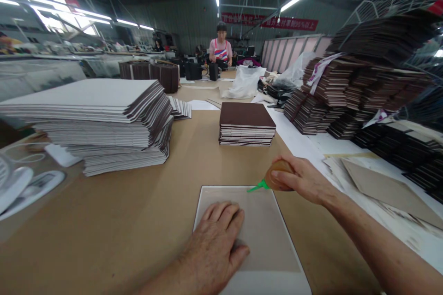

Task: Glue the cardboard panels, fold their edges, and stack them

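A pale rectangular panel point(266, 230) with a thin light border lies flat on the brown tabletop in front of me. My left hand point(221, 235) rests on its left part, palm down, fingers stretched out. In my right hand point(299, 175) is a brownish squeeze bottle point(278, 176), tilted so that its green nozzle point(258, 187) points left. The nozzle's tip is at the panel's far edge, right of the middle. Whether anything flows from it, I cannot tell. Beyond the panel stands a neat stack of dark brown boards point(247, 122).
A tall stack of white-faced sheets point(138, 120) stands at the left, near a white fan base point(31, 189). Bundled dark brown pieces point(346, 87) are piled at the right, beside loose beige sheets point(391, 189). A person point(220, 48) works farther back, beyond a clear plastic bag point(244, 82).
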Available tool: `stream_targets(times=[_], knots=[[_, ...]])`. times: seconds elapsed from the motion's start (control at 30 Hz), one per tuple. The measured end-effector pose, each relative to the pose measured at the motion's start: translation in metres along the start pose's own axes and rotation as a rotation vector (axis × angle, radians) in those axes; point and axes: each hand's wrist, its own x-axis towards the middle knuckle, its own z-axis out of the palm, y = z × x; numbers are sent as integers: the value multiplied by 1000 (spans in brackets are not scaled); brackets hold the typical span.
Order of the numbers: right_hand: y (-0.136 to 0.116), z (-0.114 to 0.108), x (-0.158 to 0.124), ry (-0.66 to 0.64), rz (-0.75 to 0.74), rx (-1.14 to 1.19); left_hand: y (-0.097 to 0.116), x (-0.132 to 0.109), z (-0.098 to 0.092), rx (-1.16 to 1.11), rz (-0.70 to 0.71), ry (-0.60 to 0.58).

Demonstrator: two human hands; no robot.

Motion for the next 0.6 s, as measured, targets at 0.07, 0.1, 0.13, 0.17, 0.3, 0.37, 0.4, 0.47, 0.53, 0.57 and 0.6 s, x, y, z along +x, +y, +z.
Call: stream_targets(times=[0.07, 0.1, 0.13, 0.17, 0.3, 0.37, 0.4, 0.47, 0.53, 0.57, 0.6], knots=[[-6, 11, 5, -5, -20, 42, 1, 0, -2, -13, 10, 16], [-10, 15, 8, -5, -30, 53, 1, 0, -2, -19, 13, 21], [-14, 19, 10, -9, -37, 61, 1, 0, -3, -24, 15, 23], [-17, 23, 12, -12, -44, 74, 1, 1, -4, -28, 14, 23], [-32, 36, 20, -17, -76, 152, 1, 1, -5, -56, -2, 17], [-37, 43, 24, -16, -87, 215, 1, 2, -6, -59, -8, 15], [-39, 47, 25, -16, -88, 254, 1, 2, -6, -55, -8, 14], [-39, 57, 27, -11, -76, 349, -1, 2, -4, -32, 2, 13], [-36, 66, 27, 21, -36, 471, -5, 2, 3, 16, 23, 25], [-32, 69, 25, 51, -4, 543, -8, 2, 8, 52, 38, 40], [-26, 70, 23, 91, 32, 624, -12, 2, 14, 96, 60, 62]])
